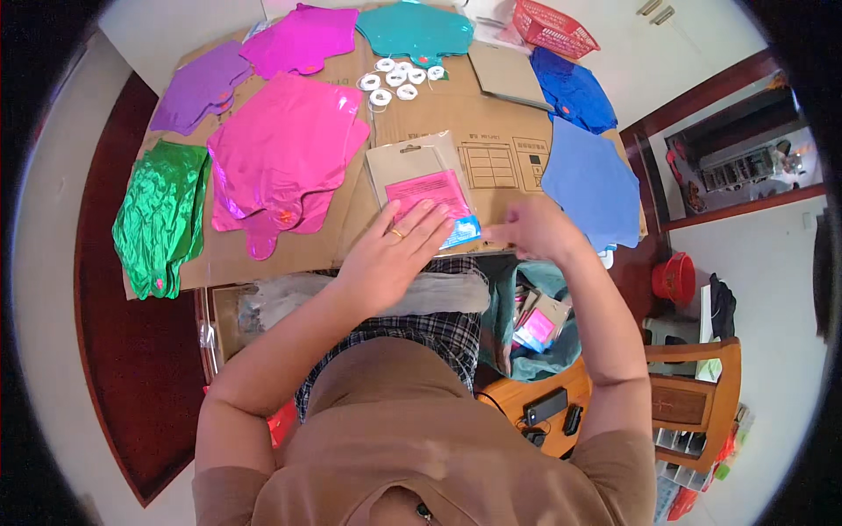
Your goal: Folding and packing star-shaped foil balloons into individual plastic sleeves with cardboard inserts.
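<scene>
A clear packet (380,167) with a beige hang card, folded pink foil and a blue-and-white corner lies on the cardboard at the table's near edge. My left hand (396,248) rests flat across its lower left part, fingers stretched out, a ring on one. At the packet's lower right corner is my right hand (537,230), its fingers curled together and slightly blurred. Whatever is between those fingers is too small to make out. Behind the packet lie several small white ribbon rolls (396,79).
Stacks of foil balloons ring the table: green (160,215), large pink (281,153), purple (200,86), magenta (303,39), teal (414,31), dark blue (574,89), light blue (592,180). Beige cards (509,74) and a red basket (554,28) stand behind. Below, a teal bag (503,302) holds similar packets.
</scene>
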Demonstrator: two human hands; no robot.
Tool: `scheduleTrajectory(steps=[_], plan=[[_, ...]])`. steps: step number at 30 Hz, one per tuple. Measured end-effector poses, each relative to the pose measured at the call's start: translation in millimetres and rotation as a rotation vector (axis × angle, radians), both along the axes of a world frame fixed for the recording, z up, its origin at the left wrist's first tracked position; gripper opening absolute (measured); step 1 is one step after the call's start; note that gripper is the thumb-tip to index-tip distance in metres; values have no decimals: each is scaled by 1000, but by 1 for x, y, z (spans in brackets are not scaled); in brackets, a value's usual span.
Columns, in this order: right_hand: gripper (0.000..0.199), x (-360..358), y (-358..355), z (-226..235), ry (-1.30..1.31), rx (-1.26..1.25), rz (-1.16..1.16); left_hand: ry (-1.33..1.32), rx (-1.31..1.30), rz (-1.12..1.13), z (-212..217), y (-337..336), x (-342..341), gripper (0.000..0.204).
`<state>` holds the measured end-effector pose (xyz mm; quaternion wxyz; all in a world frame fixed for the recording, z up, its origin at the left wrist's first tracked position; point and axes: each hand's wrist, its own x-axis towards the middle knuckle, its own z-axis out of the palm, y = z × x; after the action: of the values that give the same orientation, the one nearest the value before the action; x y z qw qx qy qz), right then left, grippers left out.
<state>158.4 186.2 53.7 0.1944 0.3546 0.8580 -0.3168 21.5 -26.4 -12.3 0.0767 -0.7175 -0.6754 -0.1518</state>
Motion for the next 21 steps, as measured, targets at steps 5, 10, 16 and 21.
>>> scheduleTrajectory(steps=[5,10,16,21], plan=[[21,70,-29,6,142,-312,-72,0,74,-6,-2,-9,0,53],[28,62,-64,-39,429,-783,-436,-82,106,-117,0,-24,13,48],[25,55,-103,-75,671,-903,-380,-88,132,-216,-8,-52,15,42],[24,86,-111,-82,706,-1006,-587,-108,300,-169,-12,-88,-1,26]])
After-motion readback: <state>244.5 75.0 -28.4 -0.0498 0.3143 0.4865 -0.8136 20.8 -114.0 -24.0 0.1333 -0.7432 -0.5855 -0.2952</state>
